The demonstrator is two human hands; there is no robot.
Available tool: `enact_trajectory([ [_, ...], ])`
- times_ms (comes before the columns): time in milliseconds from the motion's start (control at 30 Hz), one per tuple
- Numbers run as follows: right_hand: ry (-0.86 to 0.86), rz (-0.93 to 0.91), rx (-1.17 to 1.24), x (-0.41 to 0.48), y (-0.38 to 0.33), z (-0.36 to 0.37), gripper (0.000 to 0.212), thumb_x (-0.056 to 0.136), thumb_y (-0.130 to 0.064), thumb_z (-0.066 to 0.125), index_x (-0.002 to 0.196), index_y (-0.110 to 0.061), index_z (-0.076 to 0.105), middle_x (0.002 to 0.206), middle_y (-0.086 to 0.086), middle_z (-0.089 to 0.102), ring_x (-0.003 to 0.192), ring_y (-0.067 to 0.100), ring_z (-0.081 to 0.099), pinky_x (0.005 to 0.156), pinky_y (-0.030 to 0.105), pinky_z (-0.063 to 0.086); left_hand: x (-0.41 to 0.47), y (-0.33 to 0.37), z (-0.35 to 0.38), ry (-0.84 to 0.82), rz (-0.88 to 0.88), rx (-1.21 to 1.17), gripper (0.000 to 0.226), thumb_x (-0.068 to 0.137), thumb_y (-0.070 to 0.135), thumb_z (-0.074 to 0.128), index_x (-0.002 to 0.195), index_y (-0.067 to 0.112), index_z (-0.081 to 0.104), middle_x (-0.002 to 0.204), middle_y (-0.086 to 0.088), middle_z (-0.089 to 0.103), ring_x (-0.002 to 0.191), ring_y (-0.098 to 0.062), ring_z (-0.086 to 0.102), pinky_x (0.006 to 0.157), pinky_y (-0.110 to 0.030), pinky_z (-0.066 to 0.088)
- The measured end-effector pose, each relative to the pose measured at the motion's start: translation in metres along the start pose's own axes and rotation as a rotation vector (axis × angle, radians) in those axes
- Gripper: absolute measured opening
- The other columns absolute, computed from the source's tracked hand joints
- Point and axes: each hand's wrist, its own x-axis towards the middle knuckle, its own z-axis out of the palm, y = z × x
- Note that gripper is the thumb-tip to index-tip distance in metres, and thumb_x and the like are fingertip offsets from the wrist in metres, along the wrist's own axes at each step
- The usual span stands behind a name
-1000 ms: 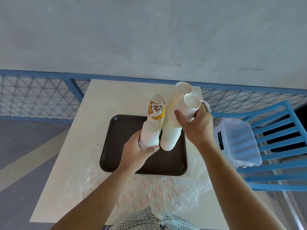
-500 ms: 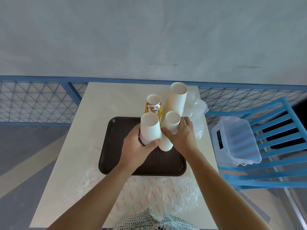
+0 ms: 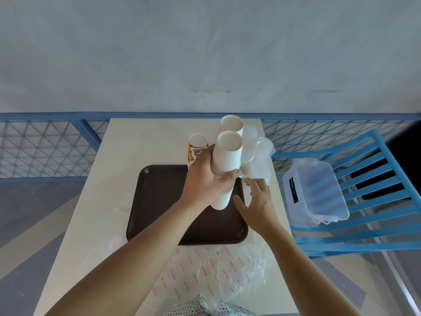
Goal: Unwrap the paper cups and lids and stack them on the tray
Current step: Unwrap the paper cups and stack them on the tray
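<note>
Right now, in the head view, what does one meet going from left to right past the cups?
First the printed cup stack → white cup stack gripped by the left hand → wrapped lids → clear plastic box.

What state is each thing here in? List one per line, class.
Tray: lying flat.
Front stack: unwrapped, held over the tray.
Back stack: unwrapped, upright.
Printed stack: unwrapped, upright.
Lids: still bagged.
Box: open.
Left hand: grips the front stack.
Right hand: open, holding nothing.
</note>
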Motion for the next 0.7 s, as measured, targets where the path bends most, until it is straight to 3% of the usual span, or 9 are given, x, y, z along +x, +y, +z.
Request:
enact_trajectory([
  [200, 0.011, 0.014, 0.014, -0.009, 0.022, -0.007, 0.033, 0.094, -0.029, 0.073, 0.125, -0.019, 0.068, 0.122, -0.007, 0.060, 0.107, 0.012, 0.054, 0.092, 0.032, 0.054, -0.006, -0.025, 0.023, -0.021, -0.106, 0.027, 0.057, 0.078, 0.039, 0.090, 0.124, 0.028, 0.059, 0.116, 0.015, 0.069, 0.106, -0.004, 0.065, 0.082, -0.018, 0.051],
  [300, -0.013, 0.021, 0.029, -0.009, 0.030, -0.011, 0.025, 0.094, -0.026, 0.074, 0.118, -0.019, 0.070, 0.115, -0.009, 0.062, 0.095, 0.007, 0.057, 0.086, 0.022, 0.053, -0.010, -0.036, 0.030, -0.022, -0.164, 0.050, 0.056, 0.078, 0.040, 0.090, 0.123, 0.035, 0.056, 0.113, 0.018, 0.069, 0.105, -0.004, 0.065, 0.080, -0.019, 0.052],
  [433, -0.116, 0.052, 0.025, -0.009, 0.044, -0.013, 0.022, 0.096, -0.030, 0.072, 0.116, -0.022, 0.070, 0.110, -0.015, 0.060, 0.088, 0.000, 0.059, 0.072, 0.006, 0.047, -0.012, -0.046, 0.038, -0.008, -0.201, 0.063, 0.058, 0.078, 0.041, 0.090, 0.123, 0.032, 0.056, 0.116, 0.018, 0.068, 0.107, -0.004, 0.065, 0.087, -0.031, 0.058],
  [567, -0.140, 0.065, 0.013, -0.009, 0.057, -0.015, 0.022, 0.097, -0.032, 0.070, 0.117, -0.022, 0.070, 0.111, -0.015, 0.060, 0.086, 0.001, 0.059, 0.068, 0.005, 0.045, -0.014, -0.048, 0.042, 0.023, -0.205, 0.060, 0.064, 0.075, 0.044, 0.092, 0.127, 0.034, 0.054, 0.122, 0.018, 0.067, 0.112, -0.005, 0.064, 0.094, -0.036, 0.058],
  [700, -0.159, 0.112, 0.026, -0.007, 0.077, -0.020, 0.028, 0.097, -0.030, 0.070, 0.123, -0.020, 0.067, 0.119, -0.006, 0.062, 0.090, 0.007, 0.059, 0.071, 0.005, 0.042, -0.028, -0.040, 0.043, 0.103, -0.226, 0.042, 0.081, 0.071, 0.044, 0.094, 0.139, 0.036, 0.050, 0.132, 0.021, 0.064, 0.121, -0.005, 0.061, 0.097, -0.026, 0.052],
])
